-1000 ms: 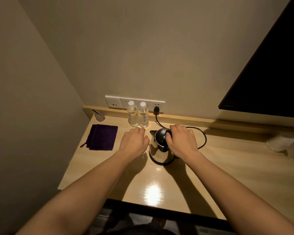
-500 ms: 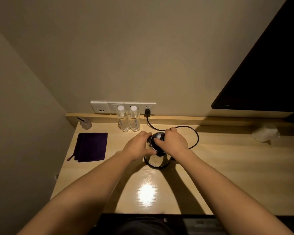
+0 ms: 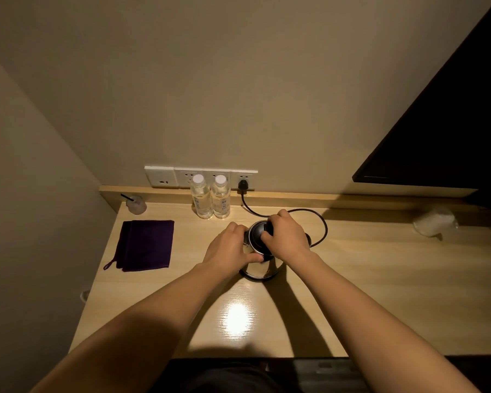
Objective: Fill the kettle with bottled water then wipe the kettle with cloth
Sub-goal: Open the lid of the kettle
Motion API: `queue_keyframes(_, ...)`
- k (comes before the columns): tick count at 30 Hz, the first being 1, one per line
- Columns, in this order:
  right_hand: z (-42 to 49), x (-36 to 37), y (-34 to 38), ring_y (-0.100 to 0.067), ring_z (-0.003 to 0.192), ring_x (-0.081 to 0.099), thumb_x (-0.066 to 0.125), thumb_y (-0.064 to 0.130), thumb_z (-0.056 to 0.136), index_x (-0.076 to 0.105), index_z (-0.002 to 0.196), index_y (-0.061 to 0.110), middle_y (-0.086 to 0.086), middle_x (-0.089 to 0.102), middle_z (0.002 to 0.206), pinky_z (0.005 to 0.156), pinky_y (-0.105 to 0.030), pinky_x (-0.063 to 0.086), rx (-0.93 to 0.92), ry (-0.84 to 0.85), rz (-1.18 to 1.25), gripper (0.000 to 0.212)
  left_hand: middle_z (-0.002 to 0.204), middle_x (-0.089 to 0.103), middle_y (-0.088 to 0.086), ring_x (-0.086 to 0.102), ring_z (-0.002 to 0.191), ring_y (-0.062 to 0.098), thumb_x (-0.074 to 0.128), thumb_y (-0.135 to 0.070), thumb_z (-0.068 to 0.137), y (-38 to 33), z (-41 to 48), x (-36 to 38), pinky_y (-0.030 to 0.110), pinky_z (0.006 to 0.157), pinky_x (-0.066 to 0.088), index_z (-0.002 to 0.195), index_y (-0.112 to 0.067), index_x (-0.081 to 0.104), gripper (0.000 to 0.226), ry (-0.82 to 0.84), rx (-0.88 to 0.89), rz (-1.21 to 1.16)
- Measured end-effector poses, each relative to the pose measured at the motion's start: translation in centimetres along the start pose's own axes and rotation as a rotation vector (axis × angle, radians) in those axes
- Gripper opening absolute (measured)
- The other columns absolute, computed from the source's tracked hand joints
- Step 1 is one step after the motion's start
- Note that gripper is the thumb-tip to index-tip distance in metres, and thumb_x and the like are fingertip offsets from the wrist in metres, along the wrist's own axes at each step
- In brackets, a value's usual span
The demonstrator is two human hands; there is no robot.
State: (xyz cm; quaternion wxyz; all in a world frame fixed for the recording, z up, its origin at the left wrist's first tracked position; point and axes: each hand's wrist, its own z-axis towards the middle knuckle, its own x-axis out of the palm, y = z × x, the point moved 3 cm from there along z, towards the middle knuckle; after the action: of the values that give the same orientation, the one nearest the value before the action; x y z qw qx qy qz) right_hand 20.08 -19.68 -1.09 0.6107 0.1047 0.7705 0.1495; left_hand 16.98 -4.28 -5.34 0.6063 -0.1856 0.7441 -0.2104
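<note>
Both my hands are on the kettle (image 3: 260, 269) at mid-desk (image 3: 380, 279), its steel body upright, its long axis vertical, black lid (image 3: 257, 236) uppermost. My left hand (image 3: 228, 248) curls against the kettle's left flank, thumb laid across the front of the shell, steadying it; my right hand (image 3: 287, 236) is clenched over the handle side on the right, fingertips (image 3: 267, 236) pressing at the lid's edge. I judge the lid is about to be opened, and the move turns on this: the handle lies under my right hand, so the spout, hidden by my left, should point left and a little away from me, though I cannot see it. The two bottles (image 3: 211, 198) stand capped and upright, touching each other, just beyond my left hand against the back ledge, so the left is the nearer hand to fetch one. The cloth (image 3: 148, 245) lies folded flat, well apart at far left. The cord (image 3: 322, 225) loops behind my right hand to the plug (image 3: 243, 185)
</note>
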Motion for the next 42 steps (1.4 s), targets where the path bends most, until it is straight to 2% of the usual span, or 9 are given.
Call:
queue_keyframes(6, -0.4, -0.3, -0.3, -0.028, 0.105, 0.064, 0.062, 0.027, 0.100, 0.066, 0.132, 0.011, -0.006, 0.056, 0.130, 0.085, -0.037, 0.057, -0.013, -0.024, 0.092, 0.036, 0.124, 0.056, -0.003, 0.057, 0.104, 0.013, 0.087, -0.052, 0.074, 0.0, -0.1, 0.1, 0.029, 0.085, 0.048, 0.135, -0.019, 0.055, 0.077, 0.010, 0.017, -0.089)
queue_keyframes(10, -0.3, -1.7, -2.4, -0.023, 0.116, 0.062, 0.065, 0.020, 0.099, 0.067, 0.134, 0.016, -0.003, 0.063, 0.131, 0.099, -0.040, 0.056, 0.026, 0.015, 0.440, 0.035, 0.123, 0.056, -0.005, 0.053, 0.101, 0.008, 0.088, -0.053, 0.073, 0.3, -0.2, 0.2, 0.027, 0.086, 0.050, 0.136, -0.021, 0.055, 0.078, 0.016, 0.032, -0.106)
queue_keyframes(17, -1.8, -2.6, -8.8, -0.015, 0.062, 0.060, 0.057, 0.008, 0.105, 0.069, 0.133, 0.018, -0.013, 0.075, 0.103, 0.044, -0.022, 0.043, 0.196, 0.306, 1.308, 0.033, 0.126, 0.056, -0.006, 0.059, 0.108, 0.011, 0.089, -0.054, 0.070, 0.9, 0.1, 0.2, 0.033, 0.096, 0.055, 0.140, -0.021, 0.054, 0.084, 0.053, 0.036, -0.188)
queue_keyframes(20, -2.2, -1.8, -10.5, -0.012, 0.057, 0.057, 0.052, 0.005, 0.105, 0.070, 0.133, 0.017, -0.010, 0.072, 0.085, 0.041, -0.020, 0.041, 0.281, 0.336, 1.466, 0.036, 0.125, 0.058, -0.005, 0.060, 0.111, 0.013, 0.083, -0.061, 0.071, 1.4, 0.3, -0.5, 0.033, 0.097, 0.055, 0.140, -0.020, 0.056, 0.085, 0.092, 0.037, -0.229)
queue_keyframes(24, -2.6, -1.7, -11.2, -0.016, 0.057, 0.065, 0.045, 0.006, 0.108, 0.076, 0.123, 0.021, -0.019, 0.076, 0.094, 0.042, -0.019, 0.048, 0.435, 0.337, 1.596, 0.037, 0.123, 0.062, -0.007, 0.060, 0.108, 0.009, 0.067, -0.065, 0.085, 2.3, 0.6, -3.1, 0.033, 0.092, 0.056, 0.137, -0.021, 0.059, 0.069, -0.002, 0.024, -0.190)
queue_keyframes(28, -2.4, -4.9, -10.9, -0.015, 0.051, 0.056, 0.050, 0.008, 0.105, 0.078, 0.111, 0.016, -0.012, 0.080, 0.111, 0.040, -0.024, 0.041, 0.421, 0.034, 1.280, 0.030, 0.115, 0.065, -0.003, 0.063, 0.101, 0.014, 0.061, -0.045, 0.097, 4.1, 2.6, -7.9, 0.035, 0.086, 0.058, 0.129, -0.018, 0.063, 0.041, -0.231, -0.002, -0.110)
queue_keyframes(33, -1.9, -10.5, -7.3, -0.017, 0.070, 0.063, 0.053, 0.021, 0.105, 0.073, 0.109, 0.021, 0.004, 0.075, 0.098, 0.063, -0.035, 0.052, 0.144, -0.376, 0.674, 0.020, 0.141, 0.052, 0.010, 0.063, 0.115, 0.028, 0.065, -0.033, 0.096, 6.3, 7.2, -13.2, 0.044, 0.094, 0.056, 0.144, -0.013, 0.051, 0.054, -0.302, -0.120, 0.038)
queue_keyframes(38, -2.0, -11.0, 1.1, -0.004, 0.092, 0.060, 0.057, 0.031, 0.103, 0.069, 0.126, 0.019, 0.011, 0.066, 0.111, 0.080, -0.026, 0.048, -0.257, -0.347, 0.286, 0.029, 0.148, 0.047, 0.014, 0.062, 0.121, 0.036, 0.065, -0.031, 0.098, 7.4, 11.4, -13.3, 0.050, 0.098, 0.055, 0.151, -0.018, 0.047, 0.057, 0.011, -0.126, 0.178)
queue_keyframes(42, -2.0, -8.8, 6.8, -0.010, 0.115, 0.056, 0.053, 0.038, 0.103, 0.062, 0.134, 0.020, 0.007, 0.064, 0.123, 0.094, -0.029, 0.049, -0.420, -0.210, 0.113, 0.037, 0.134, 0.057, 0.015, 0.063, 0.109, 0.035, 0.056, -0.021, 0.103, 8.3, 12.5, -12.1, 0.044, 0.088, 0.055, 0.140, -0.015, 0.056, 0.037, -0.002, -0.071, 0.272)
